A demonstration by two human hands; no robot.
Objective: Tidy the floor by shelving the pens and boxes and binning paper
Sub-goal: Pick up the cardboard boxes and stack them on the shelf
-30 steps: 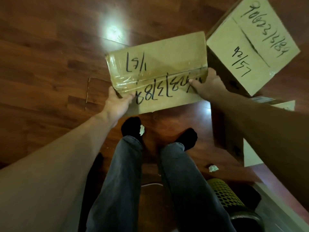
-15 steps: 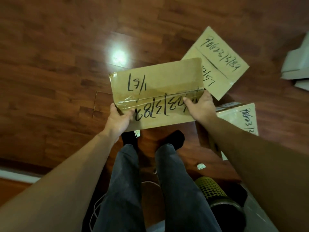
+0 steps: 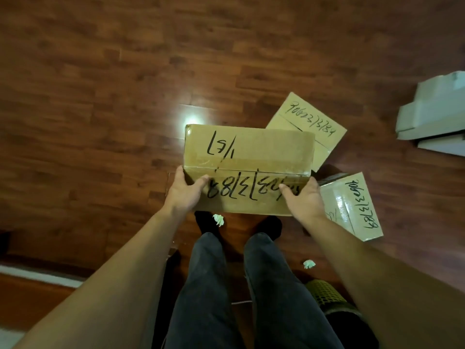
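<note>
While both hands clamp it, cardboard box [image 3: 247, 159] rises off floor | left hand [image 3: 185, 195], right hand [image 3: 305, 200] grip its ends | 2 boxes right of grip | shelving next

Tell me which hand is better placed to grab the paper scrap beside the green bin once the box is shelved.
Probably the right hand: the paper scrap lies on the person's right, near the green bin. The left hand grips the box on its opposite side.
</note>
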